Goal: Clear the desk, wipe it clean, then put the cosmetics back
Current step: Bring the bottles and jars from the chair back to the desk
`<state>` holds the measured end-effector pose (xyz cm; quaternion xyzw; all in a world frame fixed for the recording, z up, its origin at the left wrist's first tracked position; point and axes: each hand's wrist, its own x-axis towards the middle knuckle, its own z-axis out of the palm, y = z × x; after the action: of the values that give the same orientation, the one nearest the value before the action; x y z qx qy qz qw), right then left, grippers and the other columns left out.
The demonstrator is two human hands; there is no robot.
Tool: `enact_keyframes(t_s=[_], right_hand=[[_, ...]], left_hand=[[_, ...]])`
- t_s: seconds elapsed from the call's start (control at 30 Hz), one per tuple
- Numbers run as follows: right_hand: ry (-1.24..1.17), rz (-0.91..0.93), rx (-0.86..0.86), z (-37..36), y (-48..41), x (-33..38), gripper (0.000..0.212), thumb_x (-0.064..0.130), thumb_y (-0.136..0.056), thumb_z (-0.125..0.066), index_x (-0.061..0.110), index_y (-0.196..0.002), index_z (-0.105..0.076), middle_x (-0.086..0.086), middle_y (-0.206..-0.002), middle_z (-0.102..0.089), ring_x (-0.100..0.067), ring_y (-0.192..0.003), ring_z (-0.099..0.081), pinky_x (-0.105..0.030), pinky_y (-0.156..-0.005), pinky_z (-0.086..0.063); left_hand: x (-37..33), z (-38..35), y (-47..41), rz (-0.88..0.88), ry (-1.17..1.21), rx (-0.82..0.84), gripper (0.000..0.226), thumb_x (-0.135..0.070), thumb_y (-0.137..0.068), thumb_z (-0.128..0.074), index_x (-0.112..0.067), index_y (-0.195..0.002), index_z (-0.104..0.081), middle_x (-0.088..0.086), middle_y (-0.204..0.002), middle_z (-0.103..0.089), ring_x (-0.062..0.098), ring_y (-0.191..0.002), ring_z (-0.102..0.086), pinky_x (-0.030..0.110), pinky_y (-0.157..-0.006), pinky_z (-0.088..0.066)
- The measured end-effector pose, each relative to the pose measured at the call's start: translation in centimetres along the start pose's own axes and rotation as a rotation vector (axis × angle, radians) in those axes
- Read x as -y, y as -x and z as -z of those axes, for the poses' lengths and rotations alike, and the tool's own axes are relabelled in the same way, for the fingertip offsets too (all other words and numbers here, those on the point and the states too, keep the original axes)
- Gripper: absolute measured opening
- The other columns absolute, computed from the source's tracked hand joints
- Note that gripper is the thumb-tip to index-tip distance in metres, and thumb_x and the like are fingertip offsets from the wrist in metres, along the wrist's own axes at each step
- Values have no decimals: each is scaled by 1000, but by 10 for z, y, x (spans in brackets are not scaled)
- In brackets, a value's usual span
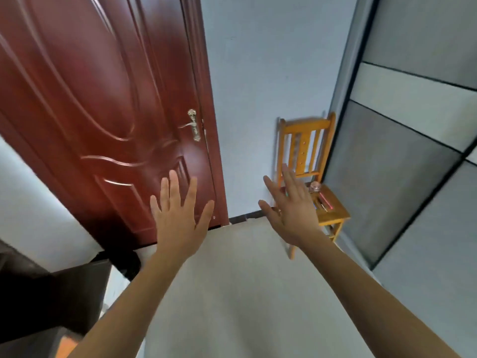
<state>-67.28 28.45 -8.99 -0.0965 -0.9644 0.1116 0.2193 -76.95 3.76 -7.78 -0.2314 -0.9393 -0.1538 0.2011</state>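
Both hands reach forward into open air at arm's length, backs toward the camera, fingers straight and fanned apart, holding nothing. The left hand [180,220] appears in front of the lower edge of a reddish-brown panelled door [103,99]. The right hand [294,213] is turned slightly inward, and its fingers overlap the left side of a yellow wooden chair [304,140] in the view. Whether it touches the chair cannot be told. Both forearms are bare.

The cosmetics lie on the chair seat [335,215], just to the right of the right hand. They include a small round jar [315,187] near the back of the seat and several slim pencil-like sticks [325,202], one of them pink, lying in front of it. They are too small and blurred to name more exactly.

The chair stands in a corner, with its back against a pale blue wall [271,73] and its right side near tall grey panels [413,151] divided by dark lines. The door carries a brass lever handle [194,125] on its right edge. Below the arms is a pale, plain floor [245,293]. At the lower left sits a dark piece of furniture [51,301], partly cut off by the frame, and what it is cannot be told.
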Motion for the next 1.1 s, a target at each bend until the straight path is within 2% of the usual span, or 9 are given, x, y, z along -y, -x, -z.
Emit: enact_keyframes(t_s=[0.13,0.3,0.53,0.67,0.77,0.83,0.93,1.0,1.1], right_hand=[[67,-117,39,19,-6,-111,73,74,-96,-8,39,-158,-18,-1,-168,10,-22,-155,8,-49,-124,-8],[89,-193,77,29,-33,-203,70,77,-94,-6,45,-155,9,0,-167,17,-22,-154,11,-46,-125,-6],[78,-287,127,-5,-91,-292,74,75,-96,-18,42,-157,10,2,-165,21,-23,-154,12,-47,-124,-4],[115,-298,147,-36,-145,-345,72,79,-94,-14,49,-151,19,7,-158,33,-16,-148,22,-45,-123,-1],[136,-340,166,-50,-196,-386,73,79,-94,-13,49,-151,20,4,-163,26,-17,-151,17,-43,-122,1],[140,-367,180,-53,-231,-412,72,78,-94,-14,49,-151,20,4,-162,27,-20,-153,15,-46,-125,-3],[150,-380,201,-54,-281,-446,74,83,-85,-1,51,-147,25,3,-161,30,-21,-153,15,-48,-125,-7],[148,-394,192,-57,-305,-466,83,87,-78,8,49,-150,20,1,-164,25,-22,-153,14,-48,-125,-7],[126,-424,194,-67,-330,-496,85,90,-77,8,50,-152,15,1,-165,23,-22,-154,13,-49,-125,-8]], left_hand=[[-102,-57,-40,-53,54,76,72,-64,-95,-19,-25,-155,-27,14,-165,-1,34,-152,-4,63,-116,-13],[-177,-104,-79,-80,111,139,73,-67,-94,-20,-29,-157,-18,9,-166,7,29,-153,2,60,-119,-11],[-213,-181,-162,-102,132,182,75,-68,-94,-21,-31,-158,-12,8,-165,9,28,-153,5,60,-119,-10],[-234,-242,-228,-139,165,182,78,-71,-92,-15,-29,-158,-12,9,-165,8,29,-153,3,60,-119,-12],[-256,-290,-292,-125,201,217,80,-75,-89,-9,-34,-157,-5,4,-165,13,26,-152,8,59,-120,-10],[-273,-317,-333,-121,232,221,76,-74,-90,-14,-37,-155,-1,2,-165,13,24,-152,9,59,-120,-9],[-295,-350,-386,-181,255,206,74,-69,-93,-28,-36,-156,-5,0,-165,10,22,-152,8,57,-121,-6],[-308,-370,-415,-200,247,222,74,-69,-94,-27,-37,-156,-4,-3,-164,11,21,-152,7,56,-120,-4],[-324,-398,-447,-211,235,256,73,-70,-94,-23,-38,-157,-3,-5,-164,13,22,-152,7,54,-119,-4]])
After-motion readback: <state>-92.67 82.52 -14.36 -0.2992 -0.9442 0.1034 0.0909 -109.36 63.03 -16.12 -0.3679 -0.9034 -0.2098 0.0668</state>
